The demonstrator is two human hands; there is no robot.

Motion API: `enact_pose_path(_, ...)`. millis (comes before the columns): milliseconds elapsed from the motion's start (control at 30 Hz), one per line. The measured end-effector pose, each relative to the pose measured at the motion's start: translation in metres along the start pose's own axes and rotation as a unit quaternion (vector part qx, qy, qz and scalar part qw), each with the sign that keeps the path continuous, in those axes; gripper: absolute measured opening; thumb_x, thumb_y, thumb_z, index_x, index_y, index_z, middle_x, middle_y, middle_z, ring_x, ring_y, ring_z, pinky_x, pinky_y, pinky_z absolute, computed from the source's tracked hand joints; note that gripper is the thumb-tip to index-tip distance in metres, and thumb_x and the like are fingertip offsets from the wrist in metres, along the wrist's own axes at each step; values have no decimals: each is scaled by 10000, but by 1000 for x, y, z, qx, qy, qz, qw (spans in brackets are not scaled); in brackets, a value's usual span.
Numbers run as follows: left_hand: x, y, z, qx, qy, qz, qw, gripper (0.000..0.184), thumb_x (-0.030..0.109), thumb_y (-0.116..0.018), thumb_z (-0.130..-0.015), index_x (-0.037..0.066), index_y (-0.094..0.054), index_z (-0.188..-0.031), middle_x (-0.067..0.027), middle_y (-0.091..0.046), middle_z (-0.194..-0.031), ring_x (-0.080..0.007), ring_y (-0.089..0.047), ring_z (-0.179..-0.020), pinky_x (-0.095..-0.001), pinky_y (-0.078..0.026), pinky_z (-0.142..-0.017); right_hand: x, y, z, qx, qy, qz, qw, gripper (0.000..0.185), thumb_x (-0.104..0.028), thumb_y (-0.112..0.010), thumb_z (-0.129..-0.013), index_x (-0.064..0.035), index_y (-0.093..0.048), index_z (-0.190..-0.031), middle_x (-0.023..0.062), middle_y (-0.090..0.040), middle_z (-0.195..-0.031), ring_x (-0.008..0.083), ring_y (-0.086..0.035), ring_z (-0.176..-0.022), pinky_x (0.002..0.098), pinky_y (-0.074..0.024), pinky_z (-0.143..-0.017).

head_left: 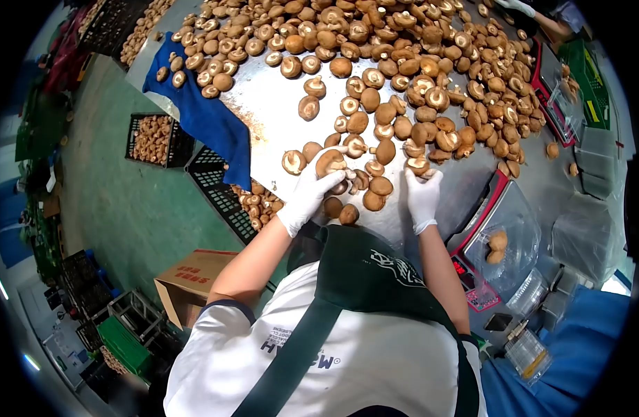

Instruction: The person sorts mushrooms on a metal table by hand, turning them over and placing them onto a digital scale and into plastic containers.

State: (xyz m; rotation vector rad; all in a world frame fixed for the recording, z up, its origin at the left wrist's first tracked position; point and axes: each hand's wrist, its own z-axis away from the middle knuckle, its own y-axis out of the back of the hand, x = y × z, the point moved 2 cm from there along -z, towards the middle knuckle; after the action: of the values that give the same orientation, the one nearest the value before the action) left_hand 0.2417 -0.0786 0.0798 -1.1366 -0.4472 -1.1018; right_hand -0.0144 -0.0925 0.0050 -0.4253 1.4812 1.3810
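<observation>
Left hand (307, 198), gloved: fingers closed on a brown mushroom (330, 162). Loose mushrooms (374, 201): between both hands. Right hand (424, 197), gloved: fingertips pinching an upturned mushroom (417, 165). Mushroom heap (430, 66): beyond the fingers.

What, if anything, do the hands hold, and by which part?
Left hand: one mushroom, around its cap. Right hand: another mushroom, at its near edge.

Both arms reaching forward, hands gloved in white! Left hand (308, 198) angles inward, thumb and fingers closed in a grip; right hand (424, 194) points straight ahead, apart from it, fingertips pinched together, wrist nearly straight.
</observation>
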Motion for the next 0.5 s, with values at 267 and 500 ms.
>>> enact_pose_path(267,15,32,-3,93,-25,-139,986,471,198,-619,-958,9,-481,-1367,-105,-631,-1167,-177,-605,-1067,-341,-466,-982,19,22,-5,-131,-11,-110,985,471,-102,-687,-858,-5,-507,-1282,65,-635,-997,135,-625,-869,263,-507,-797)
enact_pose_path(500,34,75,-27,175,-65,-346,919,385,211,-618,-959,29,-552,-1292,-102,-624,-1189,-176,-597,-1076,-304,-458,-967,45,50,26,-308,18,-22,951,558,-44,-642,-853,-62,-495,-1390,24,-592,-1066,112,-560,-852,241,-483,-802)
